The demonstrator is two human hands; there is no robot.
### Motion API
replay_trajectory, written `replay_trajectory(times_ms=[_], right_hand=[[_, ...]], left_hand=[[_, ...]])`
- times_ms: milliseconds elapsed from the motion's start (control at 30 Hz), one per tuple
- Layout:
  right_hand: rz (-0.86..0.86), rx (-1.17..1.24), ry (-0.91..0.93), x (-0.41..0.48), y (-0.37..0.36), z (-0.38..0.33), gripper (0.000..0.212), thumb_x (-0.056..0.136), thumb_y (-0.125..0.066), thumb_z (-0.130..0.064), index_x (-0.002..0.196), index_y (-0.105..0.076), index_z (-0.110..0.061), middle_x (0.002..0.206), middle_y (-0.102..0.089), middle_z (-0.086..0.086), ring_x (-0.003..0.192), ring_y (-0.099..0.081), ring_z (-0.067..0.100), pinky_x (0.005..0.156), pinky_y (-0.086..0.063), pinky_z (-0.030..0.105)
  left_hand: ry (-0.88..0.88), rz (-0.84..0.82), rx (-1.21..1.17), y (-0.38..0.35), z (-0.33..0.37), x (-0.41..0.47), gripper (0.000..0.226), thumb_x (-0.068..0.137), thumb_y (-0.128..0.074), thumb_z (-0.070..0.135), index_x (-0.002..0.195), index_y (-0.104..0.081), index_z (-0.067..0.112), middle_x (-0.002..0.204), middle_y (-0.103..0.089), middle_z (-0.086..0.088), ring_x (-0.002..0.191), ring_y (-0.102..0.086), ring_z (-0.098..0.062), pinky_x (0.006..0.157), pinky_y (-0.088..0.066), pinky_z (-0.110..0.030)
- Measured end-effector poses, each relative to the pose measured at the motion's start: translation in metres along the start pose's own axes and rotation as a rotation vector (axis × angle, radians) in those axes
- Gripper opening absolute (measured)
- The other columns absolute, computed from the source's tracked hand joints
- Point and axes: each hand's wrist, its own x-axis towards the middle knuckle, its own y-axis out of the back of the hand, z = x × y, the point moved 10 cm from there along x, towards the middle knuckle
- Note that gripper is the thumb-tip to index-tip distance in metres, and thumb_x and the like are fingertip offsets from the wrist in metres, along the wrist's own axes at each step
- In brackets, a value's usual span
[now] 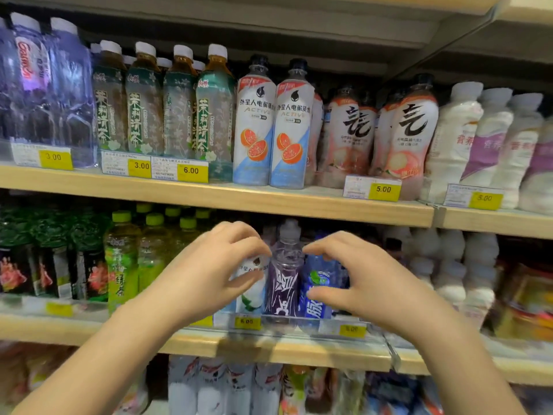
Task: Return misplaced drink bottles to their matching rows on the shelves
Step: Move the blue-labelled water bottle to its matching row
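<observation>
A purple bottle (284, 274) with a grey sport cap stands at the front of the middle shelf, between a white coconut-label bottle (250, 298) and a blue bottle (317, 283). My left hand (221, 265) hovers just left of the purple bottle, in front of the white one, fingers and thumb bent in a loose C. On the other side, my right hand (353, 274) mirrors it in front of the blue bottle. Neither hand closes round a bottle; whether the fingertips touch the purple one I cannot tell.
The upper shelf (209, 193) carries water, jasmine tea (143, 103), white orange-label bottles (254, 124), peach bottles (413, 127) and white-purple bottles. Green tea bottles (122, 259) stand left on the middle shelf and white bottles (449, 265) right. Yellow price tags line the edges.
</observation>
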Motion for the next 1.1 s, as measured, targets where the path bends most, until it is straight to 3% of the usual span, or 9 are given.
replay_trajectory(times_ms=[67, 167, 367, 533, 867, 1100], right_hand=[[-0.051, 0.017, -0.073, -0.011, -0.020, 0.007, 0.056, 0.083, -0.076, -0.054, 0.134, -0.055, -0.044, 0.126, -0.050, -0.028, 0.117, -0.050, -0.004, 0.102, -0.046, 0.031], [0.005, 0.085, -0.179, -0.026, -0.039, 0.014, 0.053, 0.085, -0.076, -0.052, 0.133, -0.056, -0.043, 0.125, -0.052, -0.027, 0.115, -0.052, -0.003, 0.101, -0.048, 0.031], [0.128, 0.145, -0.345, -0.051, -0.055, 0.027, 0.050, 0.087, -0.075, -0.048, 0.133, -0.059, -0.040, 0.124, -0.054, -0.027, 0.105, -0.056, -0.008, 0.094, -0.048, 0.023], [0.125, 0.099, -0.436, -0.062, -0.062, 0.041, 0.045, 0.089, -0.074, -0.048, 0.131, -0.058, -0.041, 0.122, -0.052, -0.027, 0.104, -0.054, -0.010, 0.090, -0.050, 0.025], [0.144, 0.172, -0.441, -0.050, -0.078, 0.086, 0.046, 0.088, -0.073, -0.051, 0.131, -0.057, -0.044, 0.120, -0.053, -0.028, 0.101, -0.059, -0.004, 0.090, -0.055, 0.035], [0.148, 0.252, -0.415, -0.036, -0.093, 0.128, 0.058, 0.087, -0.071, -0.056, 0.138, -0.048, -0.040, 0.121, -0.050, -0.023, 0.093, -0.059, -0.006, 0.079, -0.054, 0.030]], left_hand=[[0.068, -0.083, -0.017, -0.017, -0.008, -0.013, 0.031, 0.089, -0.058, 0.055, 0.118, -0.056, 0.045, 0.122, -0.047, 0.023, 0.118, -0.045, -0.002, 0.095, -0.048, -0.031], [0.136, -0.135, -0.086, -0.039, -0.015, -0.033, 0.033, 0.089, -0.057, 0.059, 0.119, -0.053, 0.048, 0.124, -0.043, 0.028, 0.123, -0.042, 0.003, 0.097, -0.046, -0.030], [0.154, -0.141, -0.187, -0.064, -0.017, -0.051, 0.030, 0.090, -0.060, 0.055, 0.119, -0.055, 0.045, 0.124, -0.045, 0.027, 0.121, -0.045, 0.003, 0.098, -0.046, -0.031], [0.144, -0.141, -0.306, -0.086, -0.019, -0.060, 0.032, 0.089, -0.059, 0.056, 0.119, -0.056, 0.046, 0.120, -0.048, 0.028, 0.118, -0.046, 0.006, 0.101, -0.045, -0.031], [0.244, -0.118, -0.351, -0.129, -0.020, -0.062, 0.025, 0.089, -0.063, 0.051, 0.113, -0.057, 0.048, 0.116, -0.048, 0.033, 0.117, -0.046, 0.009, 0.098, -0.044, -0.024], [0.335, -0.131, -0.342, -0.165, -0.009, -0.049, 0.024, 0.089, -0.067, 0.046, 0.112, -0.062, 0.043, 0.114, -0.054, 0.028, 0.115, -0.050, 0.008, 0.098, -0.043, -0.019]])
